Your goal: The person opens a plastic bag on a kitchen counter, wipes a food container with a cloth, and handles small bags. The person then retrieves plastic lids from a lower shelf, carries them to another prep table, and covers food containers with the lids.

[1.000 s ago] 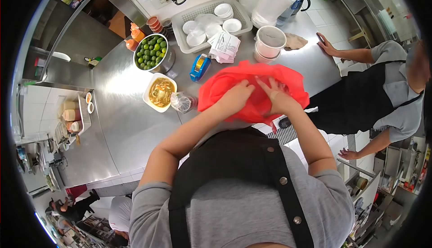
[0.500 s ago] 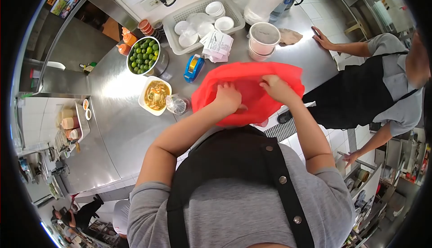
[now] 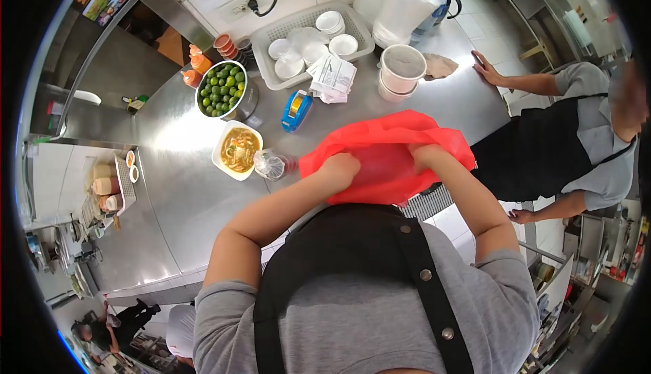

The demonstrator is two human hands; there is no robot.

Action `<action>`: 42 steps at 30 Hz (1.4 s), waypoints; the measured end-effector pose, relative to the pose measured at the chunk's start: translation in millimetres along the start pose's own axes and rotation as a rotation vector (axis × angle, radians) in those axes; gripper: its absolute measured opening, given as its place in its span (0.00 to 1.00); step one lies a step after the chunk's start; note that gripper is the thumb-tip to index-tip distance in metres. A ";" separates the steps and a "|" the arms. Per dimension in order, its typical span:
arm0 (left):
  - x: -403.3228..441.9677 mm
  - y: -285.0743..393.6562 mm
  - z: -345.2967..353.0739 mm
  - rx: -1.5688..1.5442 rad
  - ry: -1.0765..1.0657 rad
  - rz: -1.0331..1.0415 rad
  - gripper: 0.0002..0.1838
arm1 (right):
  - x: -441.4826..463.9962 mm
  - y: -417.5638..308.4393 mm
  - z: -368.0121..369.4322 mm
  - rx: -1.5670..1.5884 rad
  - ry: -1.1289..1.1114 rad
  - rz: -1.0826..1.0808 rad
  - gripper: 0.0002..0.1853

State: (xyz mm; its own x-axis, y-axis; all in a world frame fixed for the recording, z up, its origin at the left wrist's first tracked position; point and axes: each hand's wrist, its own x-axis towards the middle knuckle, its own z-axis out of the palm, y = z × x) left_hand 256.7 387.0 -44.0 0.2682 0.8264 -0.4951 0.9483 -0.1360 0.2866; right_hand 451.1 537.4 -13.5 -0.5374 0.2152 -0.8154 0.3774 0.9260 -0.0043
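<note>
A red bag point(image 3: 385, 167) is spread wide at the near edge of the steel table, its mouth facing up. My left hand point(image 3: 341, 170) is at the left side of the mouth, its fingers hidden inside the bag. At the right side, my right hand point(image 3: 427, 158) reaches in, and its fingertips are hidden too. Left of the bag stand a knotted clear plastic bag point(image 3: 270, 164) and a white bowl of noodle soup point(image 3: 240, 150). A blue tape dispenser point(image 3: 296, 111) and paper slips point(image 3: 333, 77) lie behind it.
On the steel table point(image 3: 196, 201) are a pot of green limes point(image 3: 222, 89), a grey basket point(image 3: 271, 79) with white cups, and stacked lidded tubs point(image 3: 401, 69). Orange bottles point(image 3: 196, 62) stand behind the pot. A co-worker in a black apron point(image 3: 532, 147) stands at the right, one hand on the table.
The red bag has been opened wider and now sits slightly lower in view. Both my hands have gone deeper into its mouth. The co-worker's lower hand has shifted.
</note>
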 end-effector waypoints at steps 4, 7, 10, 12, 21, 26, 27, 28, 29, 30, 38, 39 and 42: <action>12.9 24.6 -22.1 -0.052 0.260 0.026 0.14 | 4.6 -7.9 -7.1 -0.003 0.120 0.020 0.32; 25.9 22.0 -36.9 -0.129 0.310 0.073 0.18 | 25.7 -16.9 -1.7 0.336 0.392 0.102 0.24; 43.1 -1.7 -31.9 -0.289 0.305 0.068 0.22 | 54.9 -20.1 21.1 0.612 0.765 0.100 0.21; 78.2 -45.2 20.1 -0.178 0.667 0.102 0.24 | 66.8 -25.4 37.8 0.735 0.928 0.089 0.21; 44.8 -45.5 -22.5 -0.122 0.112 0.092 0.13 | 48.1 -28.6 1.9 1.205 0.453 -0.007 0.28; -9.1 -22.2 -152.2 -0.439 0.136 0.126 0.09 | 4.6 -34.9 -38.2 0.711 0.173 -0.071 0.29; -8.3 -36.5 -165.2 -0.488 0.274 0.047 0.08 | 2.4 -36.9 -34.7 0.662 0.255 -0.111 0.28; -1.3 -57.2 -174.0 -0.463 0.445 -0.056 0.08 | -3.3 -39.0 -34.8 0.639 0.228 -0.185 0.27; 8.3 -81.5 -178.7 -0.436 0.618 -0.158 0.08 | -12.6 -41.5 -37.7 0.614 0.201 -0.258 0.26; 18.1 -106.4 -178.0 -0.365 0.813 -0.184 0.08 | -22.1 -43.0 -42.8 0.587 0.172 -0.331 0.25; 39.3 -185.4 -142.4 -0.182 0.747 -0.437 0.13 | -95.6 -29.3 -97.3 0.887 0.784 -0.604 0.20; 36.2 -183.1 -141.7 -0.199 0.873 -0.400 0.14 | -99.8 -24.9 -99.5 0.951 0.835 -0.571 0.20; 3.3 -135.4 -156.1 -0.223 1.255 -0.230 0.21 | -99.2 -9.3 -97.4 1.115 1.088 -0.490 0.21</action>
State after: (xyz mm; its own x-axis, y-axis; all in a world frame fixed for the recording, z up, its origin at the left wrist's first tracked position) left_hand 102.7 493.4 43.6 -0.3530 0.7795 0.5175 0.8699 0.0698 0.4883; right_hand 427.4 537.6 123.9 -0.8290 0.5368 0.1568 0.0876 0.4016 -0.9116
